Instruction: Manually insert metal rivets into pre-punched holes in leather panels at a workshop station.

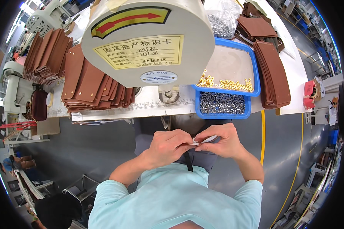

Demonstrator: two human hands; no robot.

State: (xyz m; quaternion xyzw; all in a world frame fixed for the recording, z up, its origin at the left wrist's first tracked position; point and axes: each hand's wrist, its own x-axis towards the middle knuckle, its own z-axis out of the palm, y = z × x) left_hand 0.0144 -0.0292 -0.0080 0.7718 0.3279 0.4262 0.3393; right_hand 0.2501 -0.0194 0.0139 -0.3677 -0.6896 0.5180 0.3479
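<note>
Two hands [169,147] [224,141] close together, fingertips of both pinching a white scrap [196,142], table [153,109] ahead, blue trays [231,61] of metal bits [222,103], brown panels [86,82] [271,76] either side

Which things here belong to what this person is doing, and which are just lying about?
In hand: small white item, between left hand and right hand.

Nearby, untouched: pale machine, brown stacks, blue trays, gold pieces, dark pieces.

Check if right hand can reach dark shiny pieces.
Likely yes: the dark shiny pieces lie uncovered at the front of their blue tray, ahead of the right hand, though it pinches something white.
</note>
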